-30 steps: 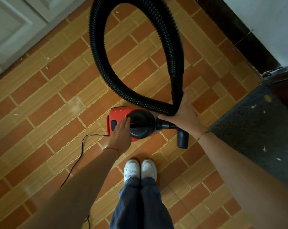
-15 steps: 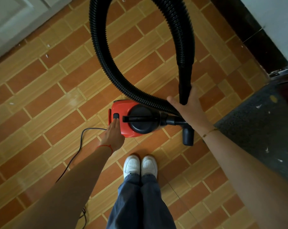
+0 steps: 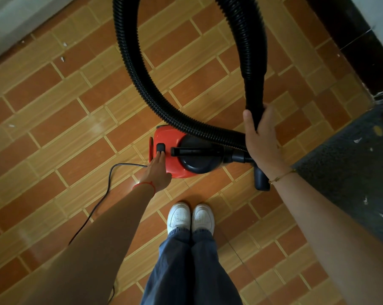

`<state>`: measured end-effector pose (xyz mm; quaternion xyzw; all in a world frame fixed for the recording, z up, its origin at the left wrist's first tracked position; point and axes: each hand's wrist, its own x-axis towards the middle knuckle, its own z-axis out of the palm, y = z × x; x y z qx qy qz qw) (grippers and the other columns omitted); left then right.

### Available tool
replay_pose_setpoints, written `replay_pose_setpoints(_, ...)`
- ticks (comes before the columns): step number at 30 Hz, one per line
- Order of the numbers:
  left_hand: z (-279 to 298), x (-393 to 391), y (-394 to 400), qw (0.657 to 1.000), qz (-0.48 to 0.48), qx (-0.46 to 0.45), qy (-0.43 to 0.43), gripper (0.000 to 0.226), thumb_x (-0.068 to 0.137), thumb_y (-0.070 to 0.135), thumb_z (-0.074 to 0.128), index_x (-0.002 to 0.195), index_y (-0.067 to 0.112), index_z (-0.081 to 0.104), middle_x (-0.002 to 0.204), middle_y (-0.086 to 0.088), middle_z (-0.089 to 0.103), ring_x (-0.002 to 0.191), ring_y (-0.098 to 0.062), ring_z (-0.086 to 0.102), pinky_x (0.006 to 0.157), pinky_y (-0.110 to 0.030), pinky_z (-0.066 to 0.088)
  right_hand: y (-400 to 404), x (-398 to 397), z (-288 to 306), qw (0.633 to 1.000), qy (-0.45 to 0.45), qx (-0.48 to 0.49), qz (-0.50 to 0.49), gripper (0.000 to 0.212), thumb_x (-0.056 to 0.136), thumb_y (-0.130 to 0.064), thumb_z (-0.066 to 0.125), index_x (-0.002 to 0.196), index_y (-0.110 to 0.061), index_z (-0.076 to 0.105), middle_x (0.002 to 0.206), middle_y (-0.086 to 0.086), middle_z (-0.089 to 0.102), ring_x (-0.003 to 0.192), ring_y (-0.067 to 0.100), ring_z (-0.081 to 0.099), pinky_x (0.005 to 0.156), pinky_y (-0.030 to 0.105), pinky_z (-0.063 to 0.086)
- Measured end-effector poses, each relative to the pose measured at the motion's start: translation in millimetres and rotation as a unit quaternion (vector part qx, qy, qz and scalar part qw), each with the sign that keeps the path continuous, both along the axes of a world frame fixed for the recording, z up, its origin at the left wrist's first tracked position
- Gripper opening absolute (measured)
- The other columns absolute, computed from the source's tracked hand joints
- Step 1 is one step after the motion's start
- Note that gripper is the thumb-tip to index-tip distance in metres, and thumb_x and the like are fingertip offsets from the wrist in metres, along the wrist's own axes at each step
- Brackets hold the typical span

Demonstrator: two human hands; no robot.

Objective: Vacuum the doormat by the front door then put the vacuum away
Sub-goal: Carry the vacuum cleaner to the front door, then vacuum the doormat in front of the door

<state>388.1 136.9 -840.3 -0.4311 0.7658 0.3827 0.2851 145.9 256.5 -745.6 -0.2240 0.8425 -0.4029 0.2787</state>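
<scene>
Vacuum (image 3: 175, 150): small red canister on the tiled floor (image 3: 54, 106), just beyond the shoes. Looks light, rigid shell; best lifted by the black top handle (image 3: 195, 151). Hose (image 3: 133, 62) ribbed, springy, loops far. Left hand (image 3: 156, 170): fingers straight, tips pressing the black switch (image 3: 161, 148). Right hand (image 3: 262, 137) wraps the stiff hose end. Doormat (image 3: 351, 168) right, littered.

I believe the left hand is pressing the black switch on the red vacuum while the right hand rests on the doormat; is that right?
Not quite: in the head view the right hand grips the black hose, not the doormat. The left hand does touch the switch on the vacuum.
</scene>
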Motion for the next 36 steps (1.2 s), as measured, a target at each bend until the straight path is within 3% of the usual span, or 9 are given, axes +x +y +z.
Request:
replay_pose_setpoints(2, -1.0, -3.7, -0.7, 1.0, -0.012, 0.004, 0.002, 0.078, 0.091, 0.004, 0.054, 0.153, 0.0, 0.006, 0.161, -0.018, 0.005, 0.148, -0.035, 0.011, 0.12, -0.041, 0.017, -1.2, 1.2, -0.5, 1.0, 0.004, 0.003, 0.001, 0.037, 0.101, -0.035, 0.043, 0.127, -0.009, 0.037, 0.099, -0.007, 0.043, 0.079, 0.005, 0.048, 0.067, 0.01, 0.043)
replay_pose_setpoints(8, -8.2, -6.5, -6.8, 0.999, -0.011, 0.032, -0.008, 0.078, 0.089, -0.002, 0.049, 0.153, -0.001, 0.005, 0.16, -0.023, 0.001, 0.145, -0.041, 0.019, 0.115, -0.041, 0.028, -6.9, 2.6, -5.1, 1.0, 0.009, 0.011, 0.009, 0.04, 0.1, -0.039, 0.044, 0.127, -0.01, 0.038, 0.108, 0.004, 0.046, 0.085, 0.011, 0.05, 0.067, 0.011, 0.044)
replay_pose_setpoints(14, -10.8, -9.7, 1.1, 0.998, 0.026, 0.05, -0.004, 0.083, 0.084, -0.01, 0.045, 0.153, 0.0, -0.001, 0.16, -0.022, -0.008, 0.149, -0.036, 0.001, 0.118, -0.039, 0.018, -10.8, 7.0, -6.9, 1.0, 0.0, 0.003, 0.012, 0.036, 0.1, -0.036, 0.045, 0.124, -0.01, 0.038, 0.097, 0.002, 0.047, 0.071, 0.006, 0.048, 0.058, 0.01, 0.042)
replay_pose_setpoints(22, -5.8, -5.9, -3.5, 0.998, 0.024, 0.064, -0.002, 0.086, 0.082, -0.013, 0.043, 0.154, 0.003, -0.001, 0.161, -0.019, -0.006, 0.149, -0.036, 0.004, 0.119, -0.044, 0.023, -11.3, 8.2, -2.3, 1.0, 0.001, 0.002, 0.007, 0.034, 0.101, -0.033, 0.046, 0.124, -0.01, 0.038, 0.094, -0.005, 0.044, 0.07, 0.0, 0.046, 0.06, 0.009, 0.042)
replay_pose_setpoints(27, 16.4, -6.7, -12.9, 0.997, 0.041, 0.059, 0.028, 0.069, 0.09, -0.002, 0.048, 0.151, -0.002, 0.015, 0.157, -0.021, 0.021, 0.143, -0.038, 0.026, 0.114, -0.043, 0.032, -12.7, 3.3, 11.4, 1.0, 0.005, 0.005, 0.028, 0.032, 0.1, -0.032, 0.048, 0.126, -0.016, 0.038, 0.109, 0.003, 0.048, 0.086, 0.009, 0.053, 0.067, 0.011, 0.044)
replay_pose_setpoints(29, 34.1, -10.2, -16.8, 0.995, 0.061, 0.042, 0.061, 0.057, 0.089, -0.004, 0.048, 0.143, -0.001, 0.03, 0.143, -0.019, 0.041, 0.124, -0.032, 0.045, 0.098, -0.036, 0.042, -17.0, -1.1, 20.2, 0.999, 0.005, 0.014, 0.04, 0.022, 0.099, -0.03, 0.05, 0.117, -0.022, 0.043, 0.107, 0.008, 0.051, 0.09, 0.018, 0.055, 0.069, 0.016, 0.043)
replay_pose_setpoints(31, 52.6, -15.6, -22.2, 0.992, 0.075, 0.024, 0.1, 0.047, 0.088, -0.005, 0.048, 0.134, 0.002, 0.039, 0.124, -0.017, 0.053, 0.105, -0.03, 0.053, 0.081, -0.034, 0.043, -23.2, -5.9, 31.7, 0.999, 0.002, 0.021, 0.036, 0.014, 0.097, -0.026, 0.054, 0.109, -0.023, 0.047, 0.108, 0.01, 0.053, 0.096, 0.021, 0.055, 0.072, 0.016, 0.043)
replay_pose_setpoints(33, 73.9, -23.6, -30.9, 0.988, 0.098, 0.028, 0.114, 0.055, 0.092, 0.001, 0.047, 0.144, 0.01, 0.034, 0.122, -0.009, 0.053, 0.109, -0.034, 0.056, 0.082, -0.034, 0.045, -30.9, -10.3, 44.3, 0.999, -0.002, 0.025, 0.026, 0.014, 0.095, -0.023, 0.056, 0.107, -0.018, 0.05, 0.109, 0.011, 0.055, 0.099, 0.022, 0.055, 0.071, 0.012, 0.042)
replay_pose_setpoints(36, 103.6, -38.2, -47.3, 0.964, 0.204, 0.093, 0.142, 0.066, 0.092, 0.003, 0.049, 0.151, 0.019, 0.025, 0.141, -0.002, 0.05, 0.12, -0.028, 0.055, 0.09, -0.031, 0.049, -42.5, -14.0, 63.9, 0.999, -0.033, 0.017, 0.004, 0.019, 0.094, -0.02, 0.059, 0.11, -0.013, 0.051, 0.107, 0.013, 0.058, 0.093, 0.021, 0.058, 0.065, 0.007, 0.044)
